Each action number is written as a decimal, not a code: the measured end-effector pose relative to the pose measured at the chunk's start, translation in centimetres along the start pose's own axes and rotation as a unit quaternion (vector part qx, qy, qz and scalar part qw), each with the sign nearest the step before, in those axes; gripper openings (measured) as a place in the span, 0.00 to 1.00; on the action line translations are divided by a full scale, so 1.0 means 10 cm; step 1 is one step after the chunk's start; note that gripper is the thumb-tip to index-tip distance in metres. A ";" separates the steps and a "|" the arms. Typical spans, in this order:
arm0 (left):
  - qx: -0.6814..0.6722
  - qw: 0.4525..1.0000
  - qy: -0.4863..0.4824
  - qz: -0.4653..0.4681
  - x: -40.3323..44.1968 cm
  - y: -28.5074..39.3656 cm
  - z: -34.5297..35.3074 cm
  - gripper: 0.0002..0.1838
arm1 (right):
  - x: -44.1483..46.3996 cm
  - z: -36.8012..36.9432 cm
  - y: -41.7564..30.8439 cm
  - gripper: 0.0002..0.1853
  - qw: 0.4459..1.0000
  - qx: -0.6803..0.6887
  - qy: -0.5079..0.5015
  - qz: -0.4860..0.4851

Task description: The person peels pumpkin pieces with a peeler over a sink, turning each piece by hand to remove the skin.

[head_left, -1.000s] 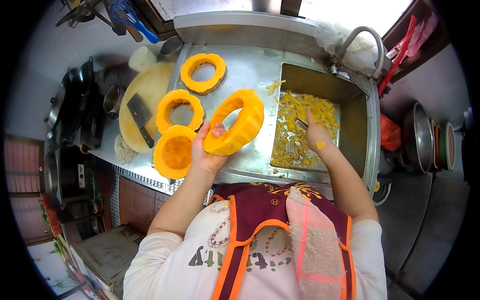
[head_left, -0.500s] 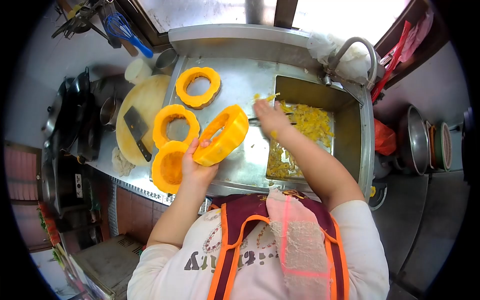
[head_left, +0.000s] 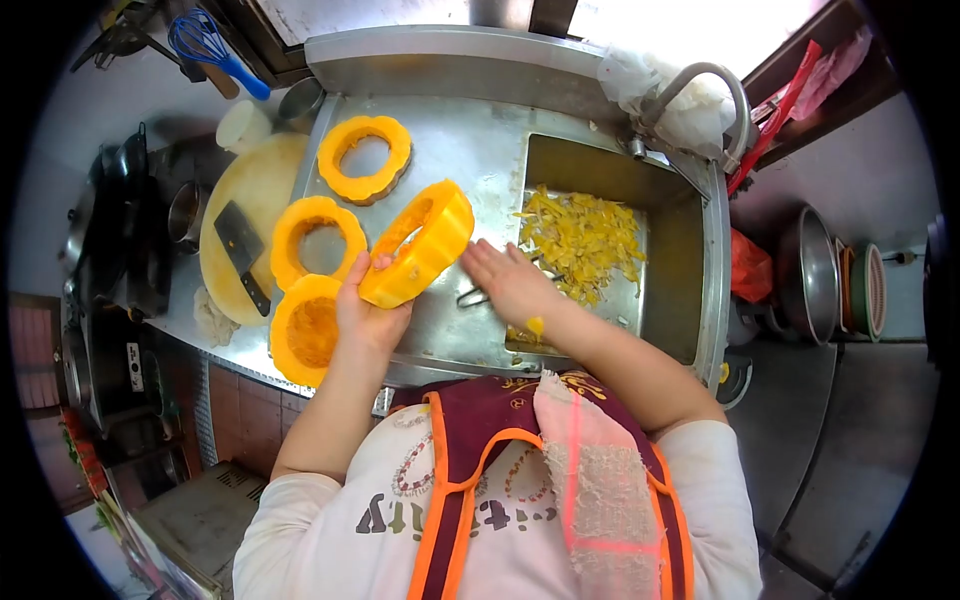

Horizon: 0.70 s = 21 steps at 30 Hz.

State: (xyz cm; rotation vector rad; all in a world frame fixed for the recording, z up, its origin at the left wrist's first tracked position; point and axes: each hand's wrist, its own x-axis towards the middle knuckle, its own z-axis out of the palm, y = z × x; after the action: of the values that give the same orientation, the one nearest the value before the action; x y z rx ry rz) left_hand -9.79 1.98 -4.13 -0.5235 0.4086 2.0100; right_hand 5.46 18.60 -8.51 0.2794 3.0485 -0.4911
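Note:
My left hand grips a thick peeled pumpkin ring, tilted up on its side, with fingertips through its hole. My right hand is beside it, palm down and fingers stretched toward the ring. Under that palm is a thin dark peeler, mostly hidden, with its looped end sticking out on the left. A scrap of peel clings to the right wrist. Two more pumpkin rings, the far ring and the middle ring, lie on the steel counter, with a hollowed pumpkin end near my left wrist.
Yellow peelings are heaped in the steel sink, under a curved tap. Left of the counter, a cleaver lies on a round cutting board, beside a crumpled cloth. Metal bowls stand at right.
My right hand has moved from the sink's edge toward me and closer to the held ring, the peeler turning with it. Peelings have left the counter edge. The whole view has shifted slightly.

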 end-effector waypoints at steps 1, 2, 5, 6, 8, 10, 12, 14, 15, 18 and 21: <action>-0.002 1.000 -0.005 -0.007 -0.01 -0.01 0.01 0.11 | 0.05 0.06 0.08 0.28 1.000 -0.006 -0.003 0.021; -0.004 1.000 -0.010 -0.014 -0.02 -0.02 0.03 0.11 | 0.07 0.22 0.39 0.27 0.998 0.016 0.031 0.054; -0.007 1.000 -0.021 -0.022 -0.09 -0.04 0.11 0.10 | -0.13 -0.15 0.94 0.25 0.938 0.045 -0.017 0.343; -0.008 1.000 -0.021 -0.023 -0.11 -0.05 0.12 0.10 | -0.31 0.01 1.14 0.24 0.935 -0.092 0.027 0.342; -0.019 0.999 -0.016 -0.025 -0.09 0.00 0.04 0.09 | -0.45 0.04 1.20 0.23 0.944 -0.115 -0.005 0.310; -0.027 0.999 -0.001 -0.029 -0.08 -0.03 0.04 0.09 | -0.44 -0.52 1.08 0.24 0.952 0.108 -0.152 0.244; -0.023 0.999 0.025 -0.030 -0.12 -0.09 0.15 0.09 | -0.58 -0.56 1.05 0.25 0.818 0.515 -0.027 0.256; -0.005 0.999 0.013 -0.031 -0.12 -0.18 0.17 0.09 | -0.71 -0.54 1.11 0.23 0.745 0.595 -0.010 0.302; 0.005 1.000 0.005 -0.030 -0.10 -0.20 0.19 0.10 | -0.76 -0.49 1.16 0.23 0.759 0.540 -0.049 0.361; -0.002 0.998 0.035 -0.059 -0.06 -0.20 0.17 0.10 | -0.93 -0.33 1.21 0.21 0.780 0.346 -0.168 0.493; -0.034 0.994 -0.030 -0.097 0.02 -0.19 -0.04 0.13 | -1.00 -0.30 1.14 0.19 0.862 0.125 -0.181 0.457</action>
State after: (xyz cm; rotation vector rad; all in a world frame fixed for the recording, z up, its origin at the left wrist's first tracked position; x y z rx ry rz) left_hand -8.15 2.77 -4.71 -0.5240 0.2431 1.8529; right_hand 17.36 28.48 -8.53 1.3587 2.1245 -0.7225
